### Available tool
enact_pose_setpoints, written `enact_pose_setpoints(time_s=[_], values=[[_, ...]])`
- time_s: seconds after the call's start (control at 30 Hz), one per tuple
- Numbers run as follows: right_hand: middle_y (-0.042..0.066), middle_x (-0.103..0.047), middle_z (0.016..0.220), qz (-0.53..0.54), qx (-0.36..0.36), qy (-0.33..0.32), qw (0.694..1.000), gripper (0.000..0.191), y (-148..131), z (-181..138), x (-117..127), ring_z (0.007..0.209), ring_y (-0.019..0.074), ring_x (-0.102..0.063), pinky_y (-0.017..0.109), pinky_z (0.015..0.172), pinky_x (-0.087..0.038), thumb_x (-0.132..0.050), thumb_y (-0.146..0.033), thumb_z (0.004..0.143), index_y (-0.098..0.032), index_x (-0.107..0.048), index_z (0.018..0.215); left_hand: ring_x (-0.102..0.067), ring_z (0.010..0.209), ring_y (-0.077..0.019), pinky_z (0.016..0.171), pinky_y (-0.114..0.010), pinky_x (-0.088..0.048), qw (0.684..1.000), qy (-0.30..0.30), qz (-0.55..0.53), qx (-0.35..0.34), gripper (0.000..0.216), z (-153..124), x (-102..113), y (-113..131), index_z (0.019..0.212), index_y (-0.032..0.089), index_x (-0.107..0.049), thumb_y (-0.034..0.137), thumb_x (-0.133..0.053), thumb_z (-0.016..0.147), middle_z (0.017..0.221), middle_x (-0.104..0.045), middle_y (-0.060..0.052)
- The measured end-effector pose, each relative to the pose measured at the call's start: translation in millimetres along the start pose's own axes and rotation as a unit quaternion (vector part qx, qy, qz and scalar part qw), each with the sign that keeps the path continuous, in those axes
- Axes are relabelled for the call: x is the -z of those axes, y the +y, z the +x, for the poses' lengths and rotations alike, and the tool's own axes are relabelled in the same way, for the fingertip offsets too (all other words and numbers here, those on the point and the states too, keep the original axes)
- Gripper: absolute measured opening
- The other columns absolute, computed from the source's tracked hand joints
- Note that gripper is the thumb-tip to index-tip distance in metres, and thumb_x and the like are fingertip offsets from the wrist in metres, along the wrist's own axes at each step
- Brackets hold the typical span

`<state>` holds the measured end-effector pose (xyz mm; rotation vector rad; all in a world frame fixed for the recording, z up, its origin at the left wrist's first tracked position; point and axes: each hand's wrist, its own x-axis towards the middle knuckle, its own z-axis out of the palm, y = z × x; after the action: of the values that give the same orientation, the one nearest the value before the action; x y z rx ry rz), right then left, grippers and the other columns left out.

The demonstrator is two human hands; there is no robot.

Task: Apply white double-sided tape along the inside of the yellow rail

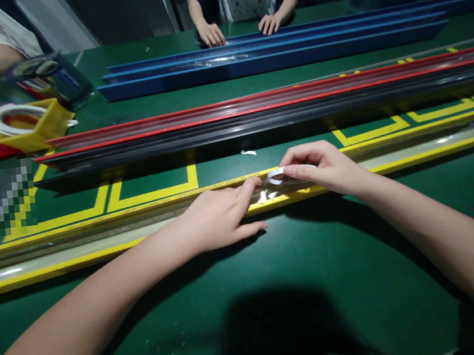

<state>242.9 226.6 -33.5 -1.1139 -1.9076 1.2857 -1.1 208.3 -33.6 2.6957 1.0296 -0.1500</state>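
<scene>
A long channel strip with yellow edges (80,260) and a glossy, pale inside runs across the green table in front of me. My left hand (218,216) lies over its middle, fingers stretched forward onto the strip and thumb apart along the near edge. Just to the right, my right hand (323,165) pinches a curled white piece of tape (275,172) between thumb and fingers, above the channel. The tape's lower end hangs close to my left fingertips; whether it touches the channel I cannot tell.
Behind lie long red strips (221,111) and black strips (216,140), then blue channels (250,63). A person's hands (211,34) rest at the blue ones. At left stand a yellow bin (51,126) with tape rolls and a clear tub (78,84). A white scrap (248,152) lies mid-table.
</scene>
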Motion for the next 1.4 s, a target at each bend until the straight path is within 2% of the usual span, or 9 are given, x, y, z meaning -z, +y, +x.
enact_pose_setpoints(time_s=[0.17,0.4,0.6,0.67,0.73,0.83,0.97,1.17,1.4], values=[[0.002,-0.064,0.073,-0.001,-0.002,-0.004,1.0,0.028,0.7,-1.0,0.4,0.067,0.0122,-0.055,0.022,0.06,-0.039,-0.065,-0.043,0.084,-0.015,-0.069,0.082,-0.065,0.107,-0.028,0.082,-0.035,-0.052,1.0,-0.008,-0.01,0.001,0.065,-0.3,0.5,-0.2,0.138,0.018,-0.027,0.06,-0.042,0.09,0.12,-0.065,-0.013],[-0.002,-0.056,0.063,-0.015,0.008,0.026,1.0,0.029,-0.1,-0.2,-0.3,0.057,0.0083,-0.047,0.021,0.053,-0.034,-0.071,-0.041,0.078,-0.015,-0.06,0.07,-0.064,0.108,-0.0272,0.082,-0.035,-0.052,1.0,0.0,-0.013,-0.008,0.063,0.0,-0.6,-1.5,0.137,0.019,-0.028,0.059,-0.042,0.09,0.122,-0.064,-0.012],[0.004,-0.068,0.078,0.001,-0.006,0.034,0.999,0.029,-4.8,-0.2,-2.0,0.07,0.0137,-0.058,0.024,0.061,-0.041,-0.069,-0.044,0.079,-0.016,-0.073,0.087,-0.065,0.105,-0.0277,0.077,-0.035,-0.052,1.0,-0.005,-0.005,-0.008,0.063,0.0,0.4,-1.1,0.137,0.018,-0.028,0.059,-0.041,0.091,0.118,-0.066,-0.012],[0.004,-0.068,0.077,-0.001,-0.008,0.034,0.999,0.03,-5.5,-0.3,-2.2,0.068,0.0136,-0.057,0.024,0.06,-0.041,-0.069,-0.045,0.079,-0.016,-0.073,0.086,-0.065,0.105,-0.0275,0.076,-0.034,-0.052,1.0,-0.005,-0.007,-0.009,0.061,-0.2,0.5,-1.1,0.135,0.018,-0.03,0.059,-0.041,0.091,0.118,-0.066,-0.011],[0.001,-0.062,0.067,-0.015,-0.004,0.053,0.998,0.031,-5.2,-0.6,-2.2,0.061,0.0107,-0.051,0.023,0.055,-0.036,-0.07,-0.046,0.077,-0.015,-0.069,0.076,-0.066,0.103,-0.0271,0.076,-0.034,-0.052,1.0,-0.004,-0.008,-0.009,0.058,-0.2,0.4,-1.3,0.132,0.018,-0.032,0.059,-0.041,0.091,0.117,-0.066,-0.011],[-0.004,-0.045,0.054,-0.043,0.004,0.103,0.994,0.037,-3.5,-1.4,-2.2,0.052,0.0065,-0.036,0.023,0.048,-0.024,-0.073,-0.045,0.075,-0.015,-0.056,0.061,-0.066,0.103,-0.0265,0.075,-0.033,-0.052,1.0,0.002,-0.005,-0.011,0.055,0.3,-0.1,-1.4,0.13,0.019,-0.033,0.058,-0.041,0.092,0.117,-0.066,-0.01],[-0.006,-0.033,0.052,-0.069,0.031,0.146,0.986,0.045,-0.3,-1.9,-2.3,0.051,0.006,-0.027,0.024,0.049,-0.019,-0.069,-0.045,0.079,-0.016,-0.043,0.055,-0.067,0.097,-0.0265,0.069,-0.033,-0.051,0.999,-0.004,0.03,-0.014,0.05,1.1,0.4,0.5,0.129,0.018,-0.035,0.054,-0.038,0.094,0.111,-0.068,-0.01],[-0.005,-0.032,0.051,-0.078,0.034,0.195,0.977,0.048,4.2,-0.2,-2.7,0.051,0.0067,-0.027,0.025,0.05,-0.019,-0.067,-0.044,0.079,-0.017,-0.039,0.051,-0.069,0.085,-0.0252,0.063,-0.03,-0.048,0.994,-0.021,0.104,-0.001,0.041,2.7,5.8,8.5,0.126,0.02,-0.041,0.047,-0.038,0.095,0.099,-0.07,-0.01],[-0.006,-0.03,0.052,-0.07,0.043,0.202,0.976,0.048,7.0,-0.9,-2.7,0.053,0.0065,-0.026,0.025,0.051,-0.02,-0.066,-0.044,0.08,-0.017,-0.038,0.052,-0.069,0.066,-0.0278,0.052,-0.032,-0.046,0.989,-0.01,0.151,0.001,0.038,20.9,17.5,23.1,0.116,0.018,-0.048,0.046,-0.031,0.096,0.083,-0.072,-0.008]])
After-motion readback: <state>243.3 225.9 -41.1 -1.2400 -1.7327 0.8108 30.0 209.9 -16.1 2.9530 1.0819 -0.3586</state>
